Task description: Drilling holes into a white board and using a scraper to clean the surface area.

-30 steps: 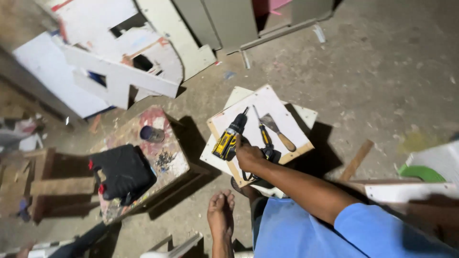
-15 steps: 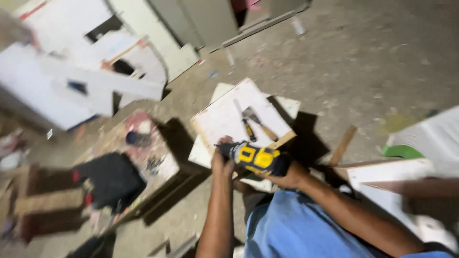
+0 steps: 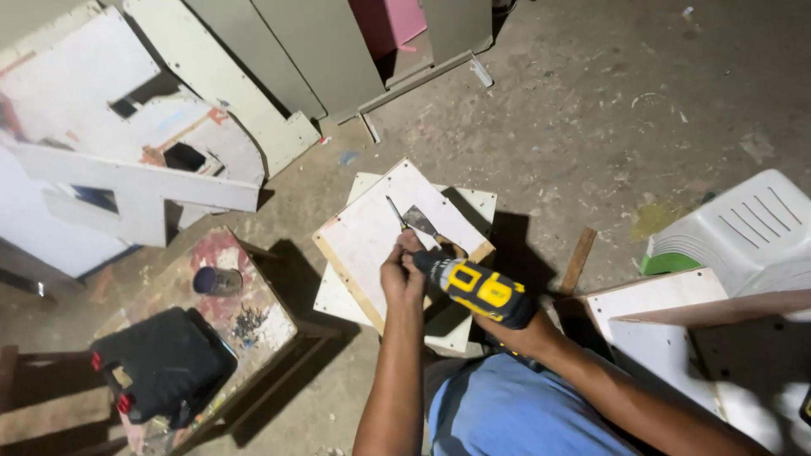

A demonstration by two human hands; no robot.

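Nearest, gripped in the right hand: a stubby yellow-and-black cordless drill, body tilted, black nose aimed up-left at the framed white square board. At that nose, left hand closed around the chuck end, just over the board's near edge. Farther on the board, beyond the drill: a thin screwdriver and a flat-bladed scraper, side by side.
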